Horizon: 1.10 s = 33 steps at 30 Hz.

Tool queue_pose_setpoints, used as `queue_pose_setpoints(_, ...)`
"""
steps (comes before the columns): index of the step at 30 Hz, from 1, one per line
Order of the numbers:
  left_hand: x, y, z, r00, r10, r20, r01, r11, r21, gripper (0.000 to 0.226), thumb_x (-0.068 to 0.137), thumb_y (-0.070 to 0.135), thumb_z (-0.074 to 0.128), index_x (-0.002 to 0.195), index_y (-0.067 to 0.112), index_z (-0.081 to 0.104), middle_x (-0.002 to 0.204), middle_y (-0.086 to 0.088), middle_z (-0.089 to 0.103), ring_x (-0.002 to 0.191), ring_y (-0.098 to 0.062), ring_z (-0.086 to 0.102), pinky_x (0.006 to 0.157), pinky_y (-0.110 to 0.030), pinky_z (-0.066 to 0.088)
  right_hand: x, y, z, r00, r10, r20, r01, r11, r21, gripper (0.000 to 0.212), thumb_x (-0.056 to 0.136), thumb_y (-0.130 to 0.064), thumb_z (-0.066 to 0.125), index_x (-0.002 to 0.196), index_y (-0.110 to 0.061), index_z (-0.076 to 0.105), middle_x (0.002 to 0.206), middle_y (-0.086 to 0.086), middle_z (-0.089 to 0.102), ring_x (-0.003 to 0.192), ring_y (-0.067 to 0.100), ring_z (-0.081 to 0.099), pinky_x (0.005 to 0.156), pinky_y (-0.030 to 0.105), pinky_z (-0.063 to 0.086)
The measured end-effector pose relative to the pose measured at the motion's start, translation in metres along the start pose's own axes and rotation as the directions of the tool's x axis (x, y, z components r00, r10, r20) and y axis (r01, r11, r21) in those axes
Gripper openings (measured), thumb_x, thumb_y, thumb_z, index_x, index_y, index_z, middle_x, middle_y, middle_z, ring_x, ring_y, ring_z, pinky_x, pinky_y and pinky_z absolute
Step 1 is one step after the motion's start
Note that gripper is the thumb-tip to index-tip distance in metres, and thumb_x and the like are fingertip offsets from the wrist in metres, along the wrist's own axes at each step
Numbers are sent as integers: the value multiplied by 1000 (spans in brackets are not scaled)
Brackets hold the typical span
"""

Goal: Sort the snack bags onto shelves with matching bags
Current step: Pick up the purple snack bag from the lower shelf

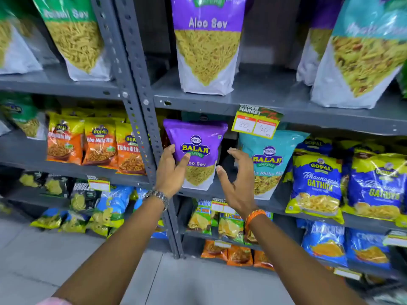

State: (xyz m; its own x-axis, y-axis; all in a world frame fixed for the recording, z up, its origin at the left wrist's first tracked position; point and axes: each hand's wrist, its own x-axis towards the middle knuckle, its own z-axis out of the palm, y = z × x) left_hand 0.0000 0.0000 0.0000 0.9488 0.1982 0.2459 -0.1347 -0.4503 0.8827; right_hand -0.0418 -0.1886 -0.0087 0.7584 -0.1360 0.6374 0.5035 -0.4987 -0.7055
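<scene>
A purple Balaji Aloo Sev bag (197,148) stands upright on the middle grey shelf (275,205). My left hand (170,170), with a watch on its wrist, touches the bag's left lower side, thumb across its front. My right hand (234,179) hovers just right of the bag, fingers spread and curled, holding nothing. A teal Balaji Tikha Mitha Mix bag (267,164) stands right of that hand. A larger purple Aloo Sev bag (207,42) stands on the shelf above.
Grey perforated uprights (141,102) split the rack into bays. Orange Gopal bags (99,144) fill the left bay, blue Gopal Gathiya bags (317,183) the right. A yellow price tag (255,124) hangs from the upper shelf edge. Lower shelves hold more packets above a grey tiled floor (198,282).
</scene>
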Motion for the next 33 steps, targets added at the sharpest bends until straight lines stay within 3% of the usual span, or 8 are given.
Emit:
queue_pose_setpoints(5, 19, -13, 25, 968, -209, 138, 234, 952, -199, 35, 99, 26, 61, 131, 20, 49, 129, 4, 60, 121, -14, 58, 106, -29, 41, 1, 53, 41, 918, 371, 143, -377, 926, 15, 80, 73, -35, 84, 139, -14, 45, 138, 3, 50, 127, 19, 50, 109, 44, 45)
queue_pose_setpoints(11, 46, -28, 49, 910, -402, 102, 414, 859, -300, 73, 96, 31, 66, 150, 1, 26, 146, -4, 52, 132, -19, 52, 112, -32, 41, 18, 99, 80, 812, 485, 325, -553, 817, 162, 109, 53, -12, 98, 142, -8, 36, 136, 3, 51, 125, 16, 51, 111, 35, 42)
queue_pose_setpoints(16, 52, -45, 58, 937, -345, 54, 340, 867, -364, 42, 97, 21, 66, 129, 7, 42, 139, -16, 62, 117, -22, 63, 105, -35, 50, 19, 117, 101, 777, 489, 397, -608, 747, 269, 96, 49, 8, 94, 132, -2, 47, 121, 10, 66, 109, 18, 65, 102, 49, 54)
queue_pose_setpoints(18, 50, -53, 58, 948, -317, 25, 304, 879, -367, 44, 94, 24, 68, 126, 3, 47, 132, -17, 67, 118, -28, 67, 106, -46, 53, 19, 122, 104, 777, 484, 402, -605, 750, 267, 87, 51, 7, 94, 128, -2, 54, 118, 12, 69, 103, 14, 69, 96, 43, 58)
queue_pose_setpoints(23, 38, -63, 54, 968, -250, 23, 239, 892, -384, 46, 93, 12, 68, 130, -6, 46, 121, -16, 68, 106, -20, 66, 104, -51, 54, 17, 118, 98, 778, 495, 387, -610, 740, 282, 86, 54, 4, 94, 131, 0, 55, 126, 20, 69, 117, 32, 67, 94, 41, 60)
queue_pose_setpoints(27, 17, -64, 48, 986, -165, -20, 149, 928, -342, 40, 92, 9, 71, 124, 2, 48, 115, -3, 68, 96, 0, 68, 99, -37, 57, 5, 105, 85, 764, 507, 399, -627, 729, 275, 84, 56, 8, 91, 131, 2, 54, 126, 21, 69, 110, 22, 69, 84, 24, 60)
queue_pose_setpoints(29, 1, -60, 42, 992, -120, -44, 102, 949, -298, 43, 92, 14, 72, 124, -2, 48, 116, -7, 68, 93, 2, 68, 90, -24, 56, -5, 94, 75, 750, 508, 424, -637, 726, 259, 82, 57, 5, 92, 130, -1, 56, 124, 18, 70, 108, 19, 69, 86, 28, 60)
queue_pose_setpoints(33, -32, -44, 19, 994, -54, -94, 23, 951, -307, 41, 84, 25, 78, 111, 16, 49, 109, -1, 70, 94, -9, 70, 85, -33, 58, -27, 59, 50, 716, 516, 470, -664, 712, 230, 77, 55, 2, 94, 125, -6, 60, 119, 10, 74, 106, 13, 71, 89, 30, 60)
